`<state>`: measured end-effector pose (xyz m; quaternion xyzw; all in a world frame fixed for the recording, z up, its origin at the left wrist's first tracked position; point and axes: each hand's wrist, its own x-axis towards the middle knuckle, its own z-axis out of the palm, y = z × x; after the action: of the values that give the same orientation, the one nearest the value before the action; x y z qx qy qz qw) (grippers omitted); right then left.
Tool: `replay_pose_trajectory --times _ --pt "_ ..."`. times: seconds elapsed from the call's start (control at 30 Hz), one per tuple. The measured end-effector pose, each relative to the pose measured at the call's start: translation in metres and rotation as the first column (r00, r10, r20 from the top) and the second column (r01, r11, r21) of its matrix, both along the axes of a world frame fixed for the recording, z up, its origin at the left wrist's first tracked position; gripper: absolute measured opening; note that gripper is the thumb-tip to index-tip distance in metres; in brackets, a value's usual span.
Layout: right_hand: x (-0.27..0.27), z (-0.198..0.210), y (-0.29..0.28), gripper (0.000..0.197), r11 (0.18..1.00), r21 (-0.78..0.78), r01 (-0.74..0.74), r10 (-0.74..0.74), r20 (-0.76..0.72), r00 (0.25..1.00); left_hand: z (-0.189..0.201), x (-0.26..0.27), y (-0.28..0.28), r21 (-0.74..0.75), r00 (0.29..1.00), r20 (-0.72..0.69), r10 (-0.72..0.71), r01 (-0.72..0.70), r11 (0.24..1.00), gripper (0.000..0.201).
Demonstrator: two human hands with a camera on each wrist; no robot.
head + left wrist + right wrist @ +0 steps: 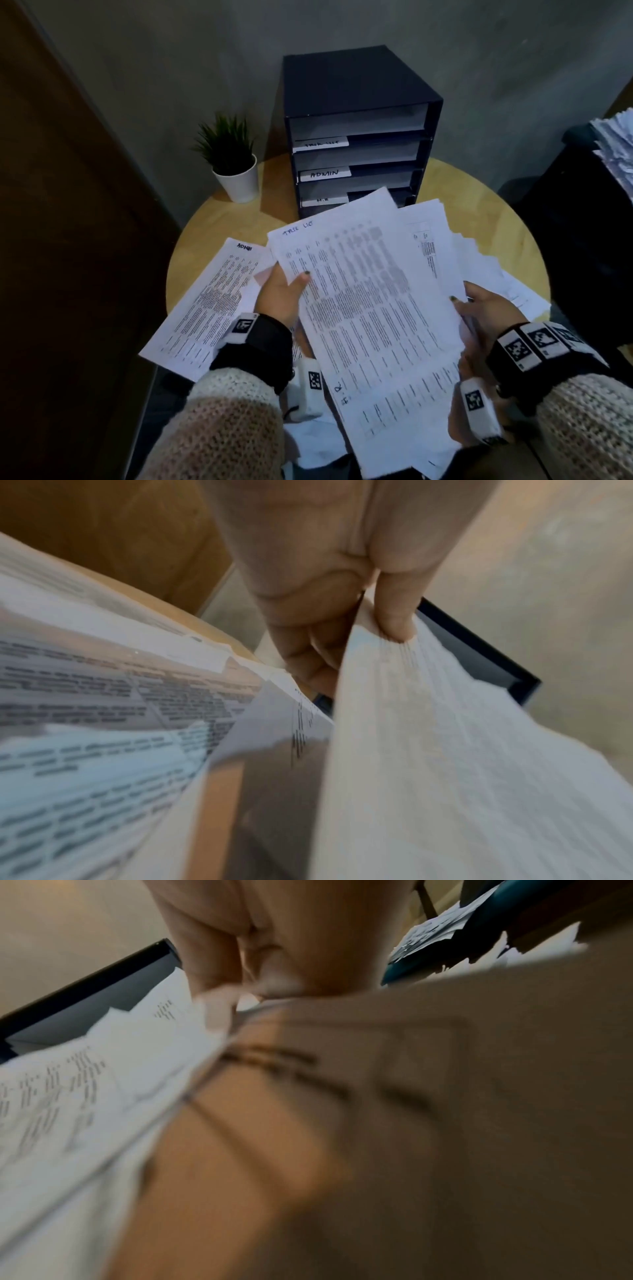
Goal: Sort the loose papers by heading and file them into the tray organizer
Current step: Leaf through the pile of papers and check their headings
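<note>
A round wooden tabletop (219, 222) carries a dark tray organizer (359, 137) at 12 o'clock, standing against the grey wall. Its slots bear white handwritten labels; the middle one reads "ADMIN" (324, 173), and the ones above and below are too faint to read fully.

Both hands hold up a sheaf of printed pages over the middle of the tabletop. The top sheet (370, 308) is headed in blue handwriting that looks like "TASK LIST" at its upper left corner. The left hand (281, 294) grips its left edge at 9 o'clock: the thumb lies on the printed face and the fingers (308, 653) curl behind it, as the left wrist view shows. The right hand (486, 308) grips the right edge of the sheaf at 3 o'clock, thumb on top; the right wrist view is blurred, but fingers (219, 1010) pinch the paper edge there.

An ADMIN-headed page (212, 294) lies flat on the tabletop at 8 o'clock, partly hanging past the rim. More loose papers (507, 284) spread under the right hand at 3 o'clock.

A small potted plant (233, 161) in a white pot stands at 11 o'clock, just left of the organizer. A separate paper stack (616, 150) sits on dark furniture at 2 o'clock, well apart from the tabletop.
</note>
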<state>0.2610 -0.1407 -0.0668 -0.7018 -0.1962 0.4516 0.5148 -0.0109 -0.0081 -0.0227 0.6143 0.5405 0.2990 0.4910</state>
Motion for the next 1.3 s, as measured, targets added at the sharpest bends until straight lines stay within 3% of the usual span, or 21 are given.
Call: replay_pose_trajectory --times 0.1,0.2,0.27,0.5,0.6,0.63,0.77,0.93,1.03,1.1,1.2,1.3 --pt "-0.001 -0.002 0.001 0.046 0.999 -0.008 -0.051 0.051 0.045 0.998 -0.004 0.01 -0.006 -0.006 0.997 -0.078 -0.021 0.021 1.0 0.049" --pt "-0.003 0.007 0.0 0.016 0.998 -0.02 -0.065 0.064 -0.014 0.998 -0.012 0.012 0.002 -0.026 0.983 -0.185 -0.001 -0.004 1.0 0.052" --pt "-0.003 0.009 -0.003 0.017 0.998 -0.033 -0.056 0.055 -0.027 0.998 -0.015 0.012 0.007 -0.044 0.975 -0.223 0.009 -0.019 0.999 0.052" --pt "-0.014 0.01 0.0 0.022 0.997 0.055 0.055 -0.051 -0.072 0.996 -0.016 0.02 -0.003 -0.018 0.999 -0.05 -0.001 0.0 1.0 0.051" --pt "-0.013 0.009 0.002 0.061 0.994 0.03 0.101 -0.1 -0.037 0.994 -0.02 0.025 -0.001 -0.062 0.988 0.131 0.085 -0.077 0.995 0.074" --pt "-0.012 0.009 0.002 0.06 0.995 0.014 0.094 -0.094 -0.013 0.995 -0.023 0.025 -0.001 -0.114 0.98 0.164 0.109 -0.091 0.989 0.078" --pt "-0.012 0.011 0.001 0.045 0.989 -0.037 0.143 -0.142 0.036 0.989 -0.034 0.027 0.002 -0.245 0.997 0.047 0.068 -0.054 0.968 0.035" --pt "-0.016 0.012 -0.004 0.028 0.99 -0.027 0.14 -0.142 -0.093 0.986 -0.027 0.035 -0.005 -0.05 1.0 -0.006 0.021 -0.021 0.999 0.038" --pt "-0.024 0.022 -0.007 0.002 0.997 -0.073 0.016 -0.007 0.13 0.991 -0.025 0.042 -0.009 0.004 0.999 -0.006 0.033 -0.033 0.999 0.044" --pt "-0.02 0.022 -0.009 0.015 0.988 -0.15 -0.018 0.057 0.259 0.964 -0.029 0.046 -0.01 -0.01 1.0 -0.01 -0.018 0.018 1.0 0.042" --pt "-0.003 0.018 -0.011 0.038 0.928 -0.372 0.025 0.144 0.421 0.895 -0.032 0.048 -0.011 -0.059 0.997 0.05 -0.052 0.055 0.997 0.02" --pt "0.015 0.013 -0.011 0.039 0.881 -0.449 0.147 0.12 0.514 0.849 -0.042 0.041 -0.003 -0.045 0.998 -0.048 0.051 -0.053 0.998 0.031"
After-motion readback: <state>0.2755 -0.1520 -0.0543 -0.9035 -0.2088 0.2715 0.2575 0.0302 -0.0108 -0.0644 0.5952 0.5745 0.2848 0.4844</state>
